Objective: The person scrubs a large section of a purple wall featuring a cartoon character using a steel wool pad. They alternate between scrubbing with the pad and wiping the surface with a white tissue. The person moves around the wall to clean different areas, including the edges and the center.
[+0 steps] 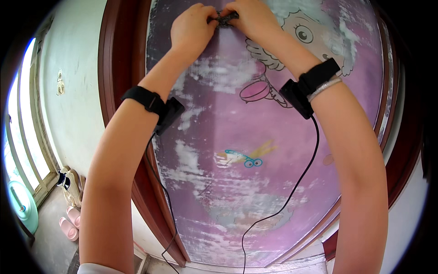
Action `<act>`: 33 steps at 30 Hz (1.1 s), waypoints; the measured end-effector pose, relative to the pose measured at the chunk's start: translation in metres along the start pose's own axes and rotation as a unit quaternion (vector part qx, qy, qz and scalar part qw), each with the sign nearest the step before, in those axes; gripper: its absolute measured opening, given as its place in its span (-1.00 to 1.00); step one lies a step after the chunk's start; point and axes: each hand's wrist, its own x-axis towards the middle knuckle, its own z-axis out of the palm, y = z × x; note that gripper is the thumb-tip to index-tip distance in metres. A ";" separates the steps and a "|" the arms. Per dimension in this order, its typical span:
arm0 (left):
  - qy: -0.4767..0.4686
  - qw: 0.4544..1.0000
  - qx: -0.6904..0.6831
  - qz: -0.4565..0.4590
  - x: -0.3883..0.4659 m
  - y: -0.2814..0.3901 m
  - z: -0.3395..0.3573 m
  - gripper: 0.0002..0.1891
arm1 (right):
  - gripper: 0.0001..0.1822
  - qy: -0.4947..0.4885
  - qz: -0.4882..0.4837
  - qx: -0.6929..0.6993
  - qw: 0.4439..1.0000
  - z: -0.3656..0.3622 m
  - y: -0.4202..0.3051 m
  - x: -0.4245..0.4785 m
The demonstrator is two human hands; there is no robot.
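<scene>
At the top centre, both hands pinch one small, dark, mesh-like item (pixel 226 19), possibly a steel-wool or scouring pad; its exact kind is unclear. My left hand (pixel 196 25) grips its left side with thumb and fingers, and my right hand (pixel 251 17) holds its right side. Behind them stands a pink-purple panel (pixel 239 130) with worn cartoon pictures and whitish scuffed patches. Each forearm wears a black strap with a black box, the left box (pixel 170 114) and the right box (pixel 297 98), both trailing thin black cables. A silvery bracelet (pixel 324 89) circles the right forearm.
Dark red-brown wooden frame (pixel 118 61) borders the panel. At left are a pale wall with a metal hook (pixel 60 85), a barred window (pixel 25 113), a turquoise round plastic item (pixel 23 205), shoes (pixel 70 185) and pink slippers (pixel 69 227) on the floor.
</scene>
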 end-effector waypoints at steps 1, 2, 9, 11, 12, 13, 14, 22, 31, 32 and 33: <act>0.002 1.000 -0.003 0.012 0.000 0.007 0.006 -0.91 | -0.81 -0.016 0.030 0.002 0.999 -0.015 0.003 -0.013; -0.004 1.000 0.001 0.009 0.004 0.028 0.016 -0.91 | -0.76 -0.037 0.058 0.003 0.998 -0.031 0.009 -0.028; -0.070 0.989 -0.020 0.125 0.046 0.160 0.098 -0.90 | -0.73 -0.026 0.147 -0.031 0.988 -0.127 0.095 -0.127; -0.079 0.988 -0.008 0.132 0.051 0.164 0.098 -0.89 | -0.72 -0.041 0.177 -0.047 0.982 -0.137 0.096 -0.132; -0.069 0.989 -0.020 0.131 0.054 0.161 0.095 -0.88 | -0.73 -0.041 0.166 -0.056 0.984 -0.141 0.094 -0.124; -0.071 0.988 -0.018 0.133 0.052 0.149 0.089 -0.88 | -0.75 -0.034 0.158 -0.049 0.986 -0.129 0.086 -0.113; -0.056 0.990 -0.020 0.127 0.052 0.129 0.081 -0.87 | -0.75 -0.027 0.151 -0.043 0.987 -0.115 0.076 -0.101; 0.030 0.997 0.022 0.066 0.045 -0.044 0.002 -0.93 | -0.75 -0.002 0.041 -0.061 0.997 0.006 -0.005 0.036; -0.055 0.995 0.088 -0.007 0.002 -0.117 -0.076 -0.88 | -0.83 -0.003 0.041 -0.086 0.995 0.081 -0.114 0.082; -0.058 0.994 0.095 -0.016 0.001 -0.112 -0.073 -0.88 | -0.84 -0.009 0.034 -0.082 0.996 0.076 -0.111 0.078; -0.060 0.992 0.105 -0.022 0.003 -0.107 -0.073 -0.88 | -0.84 -0.011 0.025 -0.077 0.997 0.070 -0.105 0.074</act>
